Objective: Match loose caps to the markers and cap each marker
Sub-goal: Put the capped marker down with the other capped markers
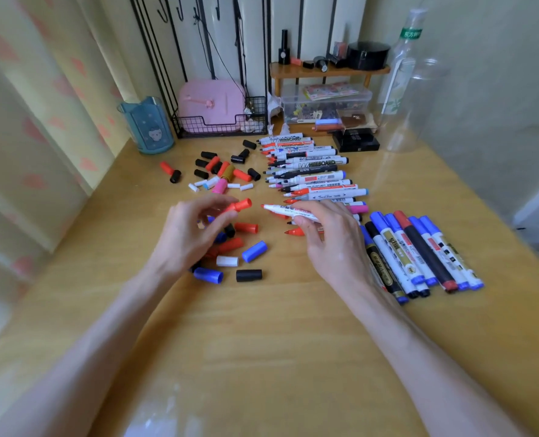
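Pinching red cap (241,205) in left hand (192,234), thumb and fingertips curled round its narrow end, mouth facing 3 o'clock. Gripping marker (288,212) in right hand (328,238), fingers curled over barrel, red tip aimed at 9 o'clock, near red cap's mouth but apart. Both held above table (261,342), with loose caps (230,247) below and at 11 o'clock, uncapped row (312,171) at 12, capped markers (419,253) at 4. Judging by colour, a match. Bring tip and mouth onto one line before closing the gap. Push straight, keeping nib off the rim. Press until fully seated, then check for wobble. Lay down beside capped markers at 4 o'clock.
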